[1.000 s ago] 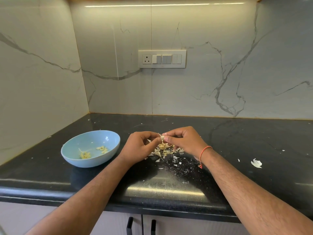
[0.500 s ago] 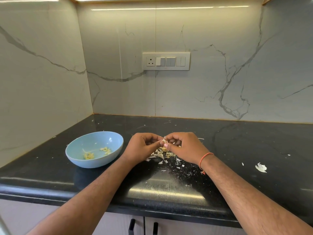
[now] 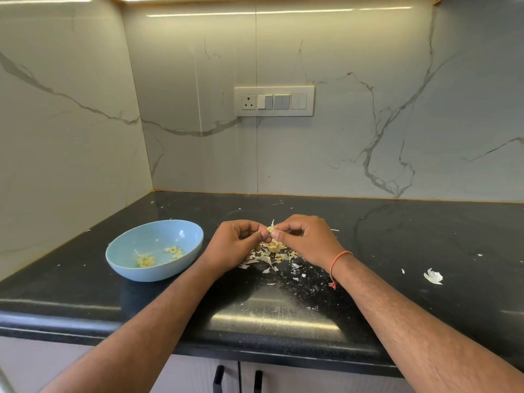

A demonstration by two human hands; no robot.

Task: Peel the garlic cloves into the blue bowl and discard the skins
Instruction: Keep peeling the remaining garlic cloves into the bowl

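A garlic clove [image 3: 270, 229] with papery skin sticking up is pinched between my left hand [image 3: 236, 241] and my right hand [image 3: 304, 239], just above the black counter. Under the hands lies a pile of garlic skins [image 3: 273, 252] with a garlic piece among them. The blue bowl [image 3: 155, 249] sits left of my left hand and holds several peeled yellow cloves [image 3: 146, 261] in two small clusters.
Loose skin flakes are scattered over the black counter [image 3: 397, 236]; a larger white skin piece [image 3: 433, 277] lies to the right. Marble walls close the back and left. A switch panel [image 3: 274, 101] is on the back wall. Cabinet handles [image 3: 238, 380] show below the counter edge.
Both hands stay together on the clove, fingers shifting slightly as they work the skin. The camera view has tilted a little; the bowl and skins have not moved.
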